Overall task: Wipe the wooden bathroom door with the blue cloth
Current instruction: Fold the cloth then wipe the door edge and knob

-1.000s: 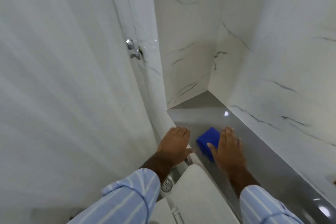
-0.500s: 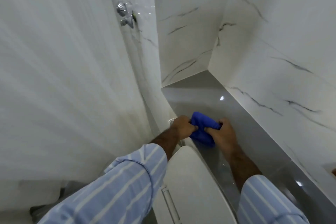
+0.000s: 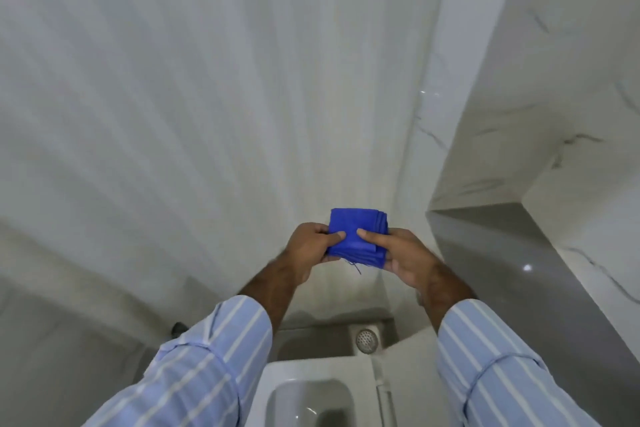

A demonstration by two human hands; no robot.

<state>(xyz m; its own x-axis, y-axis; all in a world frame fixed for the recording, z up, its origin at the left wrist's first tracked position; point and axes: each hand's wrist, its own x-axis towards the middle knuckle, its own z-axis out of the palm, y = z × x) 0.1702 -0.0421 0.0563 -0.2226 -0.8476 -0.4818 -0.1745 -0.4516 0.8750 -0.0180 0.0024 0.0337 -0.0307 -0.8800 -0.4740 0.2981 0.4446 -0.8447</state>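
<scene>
A folded blue cloth (image 3: pixel 356 232) is held up in front of me, in the air before a pale marble wall. My left hand (image 3: pixel 308 250) grips its left edge with the thumb on top. My right hand (image 3: pixel 405 256) holds its right edge from below, thumb pressed on the top face. A loose thread hangs from the cloth's lower edge. No wooden door shows in this view.
A grey ledge (image 3: pixel 491 260) runs along the right, under white marble wall tiles (image 3: pixel 540 114). Below my arms is a white toilet (image 3: pixel 318 392) with a round floor drain (image 3: pixel 366 339) behind it. A small dark object (image 3: pixel 178 328) sits at the wall's base on the left.
Both hands picked the blue cloth up off the grey ledge and brought it left, in front of the wall. The view turned left, so the ledge now lies at the right.
</scene>
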